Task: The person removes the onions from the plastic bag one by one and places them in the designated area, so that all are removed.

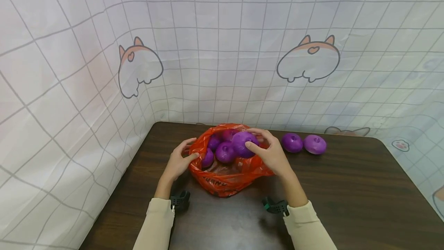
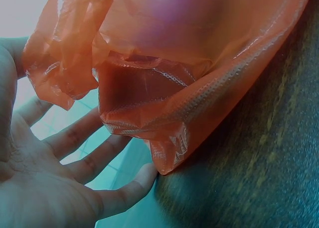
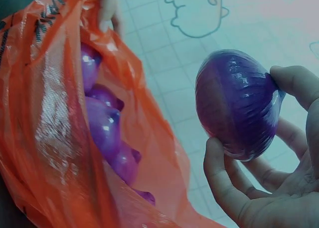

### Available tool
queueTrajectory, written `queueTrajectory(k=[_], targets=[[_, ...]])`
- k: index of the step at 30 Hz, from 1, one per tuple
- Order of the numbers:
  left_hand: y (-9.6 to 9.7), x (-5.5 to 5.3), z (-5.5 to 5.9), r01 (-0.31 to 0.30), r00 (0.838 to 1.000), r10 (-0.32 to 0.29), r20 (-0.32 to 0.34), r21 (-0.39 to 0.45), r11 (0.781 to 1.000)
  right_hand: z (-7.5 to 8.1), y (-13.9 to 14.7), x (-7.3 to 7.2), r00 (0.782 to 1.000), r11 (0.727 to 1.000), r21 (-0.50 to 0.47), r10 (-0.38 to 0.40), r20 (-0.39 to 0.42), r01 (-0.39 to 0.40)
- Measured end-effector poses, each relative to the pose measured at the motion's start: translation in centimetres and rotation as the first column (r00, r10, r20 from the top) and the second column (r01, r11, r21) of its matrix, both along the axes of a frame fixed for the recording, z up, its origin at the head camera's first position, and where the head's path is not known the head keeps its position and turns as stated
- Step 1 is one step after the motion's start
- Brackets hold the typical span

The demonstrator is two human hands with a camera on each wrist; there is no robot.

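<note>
An orange-red plastic bag [image 1: 222, 178] with dark print sits on the table, its mouth open. Inside lie several purple balls [image 1: 225, 152], each shiny and round with a small nub. My left hand [image 1: 178, 161] holds the bag's left rim, thumb over the edge and the other fingers outside, spread fairly straight in the left wrist view. My right hand [image 1: 272, 153] grips another purple ball [image 3: 239, 106] between thumb and fingertips, over the right side of the bag mouth in the head view. Pleated clear film covers this ball.
Two more purple balls [image 1: 292, 142] sit side by side on the dark wooden table [image 1: 347, 188], right of the bag near the back edge. A white grid-patterned cloth [image 1: 222, 57] with cartoon animals hangs behind the table and along its left side.
</note>
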State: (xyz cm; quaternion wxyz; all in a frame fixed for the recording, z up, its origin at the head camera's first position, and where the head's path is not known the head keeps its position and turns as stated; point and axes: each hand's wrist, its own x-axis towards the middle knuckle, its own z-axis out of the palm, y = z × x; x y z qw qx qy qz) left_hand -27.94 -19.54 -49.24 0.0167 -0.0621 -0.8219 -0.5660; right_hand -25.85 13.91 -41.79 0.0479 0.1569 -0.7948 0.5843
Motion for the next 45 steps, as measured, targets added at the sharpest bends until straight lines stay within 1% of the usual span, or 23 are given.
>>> queueTrajectory(k=[5,9,14,18,24,28,33,38,41,45], targets=[[0.0,0.1,0.0,-0.005,1.0,0.005,0.009,0.005,1.0,0.8,0.8,0.4,1.0,0.999,0.016,-0.029,-0.005,0.029],[0.1,0.2,0.1,-0.003,1.0,0.003,0.009,0.006,1.0,1.2,1.7,0.5,0.999,0.999,-0.003,-0.045,-0.007,0.045],[0.1,0.2,0.1,-0.002,1.0,0.002,0.007,0.008,1.0,1.4,3.1,0.7,0.997,0.997,-0.017,-0.079,-0.01,0.079],[0.1,0.1,0.1,-0.003,1.0,0.003,0.006,0.006,1.0,1.4,4.2,0.8,0.995,0.994,-0.046,-0.096,-0.018,0.095],[0.0,0.0,0.0,0.005,1.0,-0.005,0.003,0.001,1.0,1.2,5.8,0.8,0.989,0.987,-0.081,-0.143,-0.029,0.14],[0.0,0.0,-0.1,0.009,1.0,-0.009,0.0,0.0,1.0,0.9,6.9,0.8,0.984,0.982,-0.078,-0.173,-0.036,0.17],[0.0,-0.1,-0.1,0.007,1.0,-0.007,0.003,0.007,1.0,0.7,8.4,0.8,0.979,0.977,-0.071,-0.205,-0.023,0.203],[0.0,-0.2,-0.2,0.011,1.0,-0.011,0.0,0.009,1.0,0.5,10.0,0.7,0.964,0.963,-0.066,-0.264,-0.025,0.262],[-0.1,-0.2,-0.2,0.012,1.0,-0.012,0.002,0.01,1.0,0.2,10.9,0.4,0.956,0.953,-0.079,-0.293,-0.013,0.291],[-0.1,-0.1,-0.1,0.008,1.0,-0.008,0.005,0.013,1.0,-0.3,11.9,0.1,0.953,0.947,-0.108,-0.304,0.009,0.303]])
